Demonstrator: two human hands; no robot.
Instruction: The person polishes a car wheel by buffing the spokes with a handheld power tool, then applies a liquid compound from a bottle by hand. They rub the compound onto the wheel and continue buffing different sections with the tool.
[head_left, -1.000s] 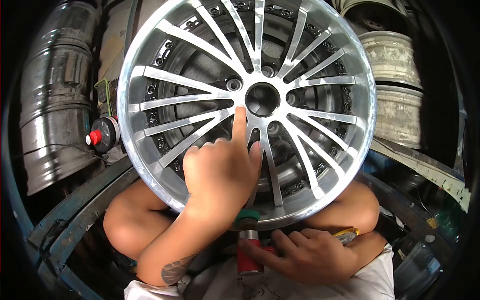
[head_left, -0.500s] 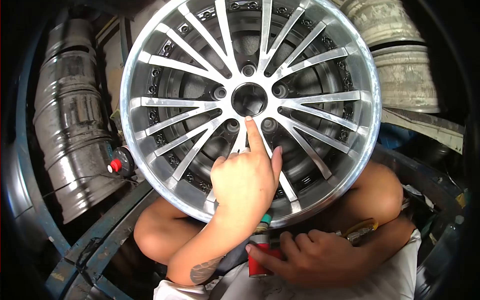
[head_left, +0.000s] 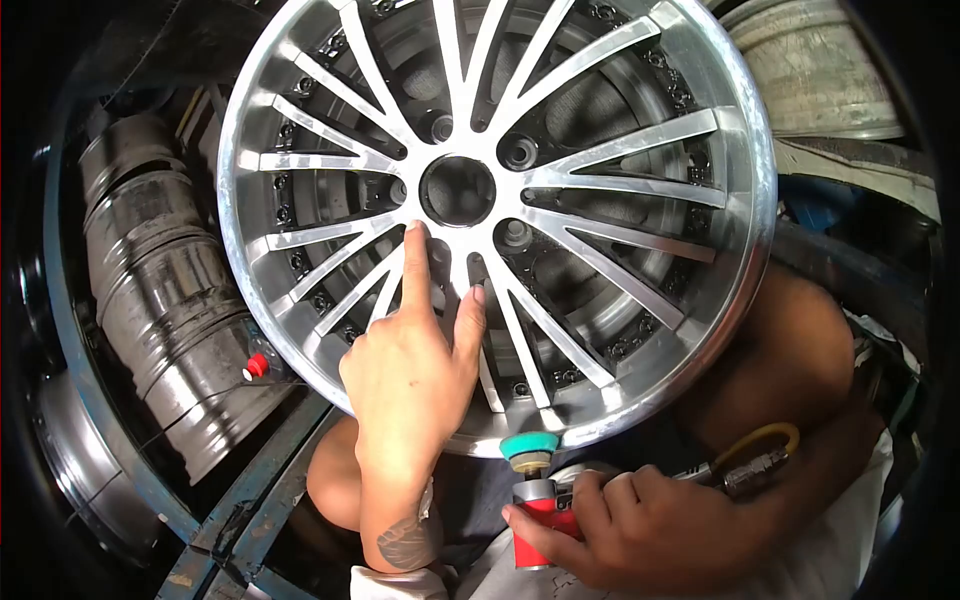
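A large multi-spoke alloy wheel rim (head_left: 762, 190) with a bright polished lip stands tilted in front of me, above the crossed legs. My left hand (head_left: 410, 385) reaches over its lower spokes, index finger stretched out with its tip at the hub, just lower left of the round centre hole. The thumb sticks out and the other fingers are curled, holding nothing. My right hand (head_left: 650, 525) is wrapped around a red air polisher (head_left: 533, 535) below the rim. The polisher's green round pad (head_left: 528, 446) faces up, close to the rim's lower edge.
Stacked bare steel rims (head_left: 165, 270) stand on the left, with another rim (head_left: 810, 75) at the upper right. A blue metal frame (head_left: 255, 490) runs along the lower left. A red knob (head_left: 257, 366) sits beside the wheel. A yellow hose (head_left: 775, 432) curves by the right wrist.
My left index finger has moved from below the centre hole to its lower left. The view has tilted and the wheel's spokes appear turned. More of the polisher and its pad now shows.
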